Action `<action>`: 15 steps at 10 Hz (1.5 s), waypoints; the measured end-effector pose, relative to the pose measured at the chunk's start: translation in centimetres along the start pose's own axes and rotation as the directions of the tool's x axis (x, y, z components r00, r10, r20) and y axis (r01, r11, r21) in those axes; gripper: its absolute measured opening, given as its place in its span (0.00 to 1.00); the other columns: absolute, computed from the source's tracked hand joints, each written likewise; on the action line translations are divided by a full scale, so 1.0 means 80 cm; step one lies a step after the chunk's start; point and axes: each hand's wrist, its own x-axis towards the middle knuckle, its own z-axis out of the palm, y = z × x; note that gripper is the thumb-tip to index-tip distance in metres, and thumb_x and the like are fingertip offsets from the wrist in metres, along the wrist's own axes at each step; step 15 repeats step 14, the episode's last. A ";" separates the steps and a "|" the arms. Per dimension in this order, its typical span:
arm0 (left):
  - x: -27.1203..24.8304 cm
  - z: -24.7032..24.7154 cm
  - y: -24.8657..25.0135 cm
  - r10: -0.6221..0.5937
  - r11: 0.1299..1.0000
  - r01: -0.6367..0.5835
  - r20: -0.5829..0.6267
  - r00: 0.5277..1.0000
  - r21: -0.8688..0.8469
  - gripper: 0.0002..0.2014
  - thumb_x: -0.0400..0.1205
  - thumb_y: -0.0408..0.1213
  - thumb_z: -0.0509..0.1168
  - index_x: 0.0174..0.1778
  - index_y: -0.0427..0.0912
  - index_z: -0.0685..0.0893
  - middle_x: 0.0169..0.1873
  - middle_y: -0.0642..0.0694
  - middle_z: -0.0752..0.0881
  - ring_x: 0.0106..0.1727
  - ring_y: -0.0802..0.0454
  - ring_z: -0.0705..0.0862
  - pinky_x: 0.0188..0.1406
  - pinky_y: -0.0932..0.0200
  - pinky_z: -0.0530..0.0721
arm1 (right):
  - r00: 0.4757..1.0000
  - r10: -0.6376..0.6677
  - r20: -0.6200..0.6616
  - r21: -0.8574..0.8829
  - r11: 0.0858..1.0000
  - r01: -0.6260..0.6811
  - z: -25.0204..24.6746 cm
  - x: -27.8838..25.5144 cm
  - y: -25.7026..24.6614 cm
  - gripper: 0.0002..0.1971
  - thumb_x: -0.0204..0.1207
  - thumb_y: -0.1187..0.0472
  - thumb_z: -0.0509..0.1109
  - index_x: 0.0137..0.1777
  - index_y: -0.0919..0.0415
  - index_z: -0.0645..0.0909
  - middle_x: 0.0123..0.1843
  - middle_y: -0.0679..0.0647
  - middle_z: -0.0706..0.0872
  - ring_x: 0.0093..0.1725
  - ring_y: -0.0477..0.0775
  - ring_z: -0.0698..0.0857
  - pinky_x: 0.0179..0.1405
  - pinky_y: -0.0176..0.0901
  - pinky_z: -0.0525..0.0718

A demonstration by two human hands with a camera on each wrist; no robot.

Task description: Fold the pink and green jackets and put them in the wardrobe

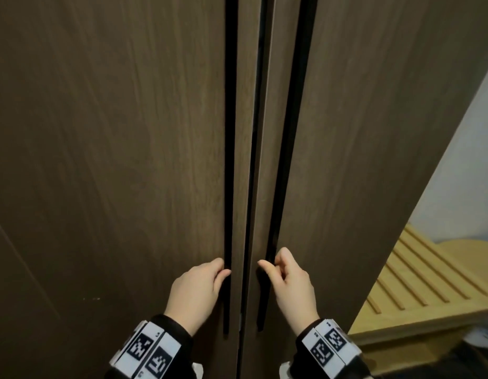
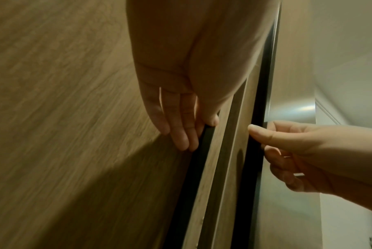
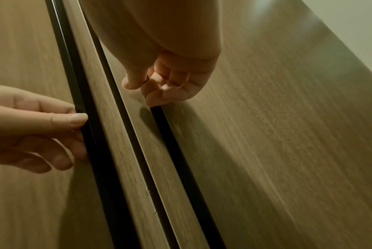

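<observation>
You face the wardrobe [image 1: 128, 132] with its 2 brown doors nearly shut. Your left hand [image 1: 195, 291] hooks its fingers [image 2: 181, 134] into the left black handle strip [image 1: 229, 160]. Your right hand [image 1: 292, 285] curls on the right black handle strip [image 1: 289, 146] — it seems to pinch the edge, thumb [image 2: 263, 134] in front. No jacket shows — a slatted wooden bench [image 1: 417, 283] stands at right.

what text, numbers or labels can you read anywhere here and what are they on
No readable words or brand names anywhere.
Left wristband: black-and-white square code markers, with tiny digits beside them too small to read.
Right wristband: the same kind of markers, with tiny characters also too small to read.
Wardrobe doors and black handle strips: no text.
</observation>
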 end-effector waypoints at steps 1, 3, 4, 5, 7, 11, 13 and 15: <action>0.009 0.004 0.000 -0.024 0.999 0.024 -0.007 1.000 0.033 0.09 0.86 0.50 0.51 0.42 0.53 0.69 0.33 0.57 0.76 0.39 0.57 0.81 0.32 0.65 0.70 | 0.999 0.001 0.039 -0.037 0.999 0.000 0.001 0.013 -0.005 0.16 0.78 0.44 0.63 0.34 0.46 0.63 0.23 0.47 0.73 0.25 0.43 0.73 0.35 0.46 0.77; 0.022 0.012 0.000 -0.078 0.990 0.082 -0.037 0.996 0.115 0.09 0.86 0.52 0.49 0.43 0.56 0.68 0.34 0.58 0.75 0.42 0.56 0.83 0.31 0.64 0.68 | 0.995 -0.005 0.098 -0.151 0.988 0.019 0.003 0.032 -0.011 0.15 0.79 0.42 0.60 0.35 0.46 0.62 0.26 0.49 0.75 0.27 0.44 0.76 0.33 0.42 0.77; 0.028 0.015 0.003 -0.102 0.983 0.110 -0.058 0.993 0.149 0.11 0.86 0.52 0.48 0.47 0.54 0.73 0.36 0.58 0.78 0.42 0.56 0.83 0.32 0.64 0.70 | 0.995 -0.006 0.105 -0.222 0.975 0.029 0.006 0.042 -0.012 0.15 0.79 0.41 0.58 0.36 0.47 0.61 0.27 0.49 0.75 0.27 0.43 0.76 0.28 0.39 0.71; 0.033 0.016 0.005 -0.133 0.977 0.142 -0.062 0.989 0.159 0.13 0.87 0.51 0.48 0.55 0.53 0.75 0.43 0.55 0.84 0.46 0.55 0.85 0.37 0.62 0.78 | 0.993 -0.007 0.119 -0.255 0.966 0.037 0.008 0.050 -0.013 0.16 0.80 0.41 0.58 0.37 0.46 0.60 0.27 0.48 0.75 0.27 0.41 0.75 0.25 0.35 0.66; 0.041 0.019 0.004 -0.157 0.974 0.167 -0.072 0.985 0.156 0.13 0.86 0.51 0.48 0.57 0.54 0.75 0.46 0.55 0.85 0.47 0.56 0.85 0.39 0.64 0.78 | 0.990 -0.012 0.144 -0.264 0.963 0.050 0.011 0.064 -0.011 0.15 0.80 0.42 0.58 0.39 0.48 0.62 0.27 0.46 0.74 0.27 0.41 0.73 0.26 0.38 0.68; 0.053 0.028 0.004 -0.219 0.951 0.240 -0.121 0.968 0.197 0.13 0.86 0.52 0.47 0.54 0.54 0.75 0.39 0.56 0.81 0.45 0.55 0.84 0.34 0.64 0.69 | 0.979 -0.036 0.199 -0.259 0.962 0.088 0.011 0.075 -0.010 0.11 0.81 0.42 0.57 0.48 0.48 0.65 0.30 0.44 0.76 0.36 0.48 0.80 0.36 0.43 0.76; 0.052 0.019 0.010 -0.243 0.941 0.257 -0.088 0.966 0.219 0.12 0.86 0.51 0.49 0.57 0.55 0.76 0.49 0.55 0.85 0.50 0.55 0.85 0.37 0.63 0.72 | 0.969 -0.043 0.245 -0.167 0.982 0.086 0.002 0.078 -0.008 0.14 0.78 0.43 0.63 0.40 0.51 0.68 0.28 0.48 0.75 0.29 0.45 0.76 0.32 0.41 0.75; 0.046 -0.008 0.016 -0.248 0.958 0.256 -0.073 0.966 0.127 0.12 0.85 0.49 0.54 0.59 0.61 0.79 0.53 0.59 0.85 0.53 0.61 0.83 0.44 0.67 0.77 | 0.972 -0.023 0.234 0.203 0.979 -0.026 -0.025 0.084 -0.014 0.07 0.77 0.52 0.68 0.40 0.51 0.76 0.30 0.49 0.77 0.27 0.44 0.77 0.31 0.39 0.78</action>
